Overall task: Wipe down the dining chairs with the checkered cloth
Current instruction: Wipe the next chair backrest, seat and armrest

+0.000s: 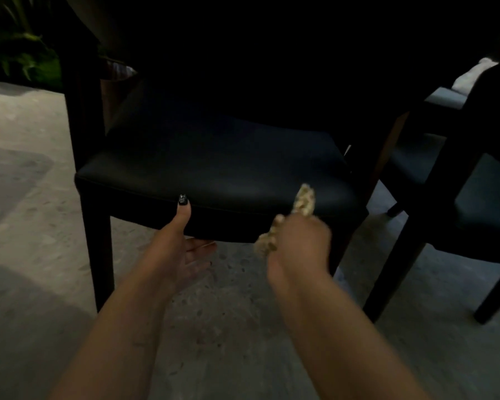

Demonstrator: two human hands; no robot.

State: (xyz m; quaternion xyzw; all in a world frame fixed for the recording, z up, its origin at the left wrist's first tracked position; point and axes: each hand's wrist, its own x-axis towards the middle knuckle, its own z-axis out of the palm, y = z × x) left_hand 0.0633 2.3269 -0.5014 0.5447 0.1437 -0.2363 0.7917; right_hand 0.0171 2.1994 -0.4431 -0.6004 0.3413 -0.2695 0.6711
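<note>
A dark dining chair (pixel 214 160) with a padded black seat stands in front of me, its back lost in shadow. My left hand (pixel 179 246) holds the seat's front edge, thumb up against the front and fingers under the seat. My right hand (pixel 300 243) grips the bunched checkered cloth (pixel 302 200) at the front right of the seat; one end sticks up over the seat, the other hangs out by my thumb. The hand and cloth are blurred.
A second dark chair (pixel 456 174) stands close on the right, with something white (pixel 474 73) behind it. Green plants (pixel 18 47) fill the top left corner. The floor (pixel 26 197) is pale speckled stone. The scene is dim.
</note>
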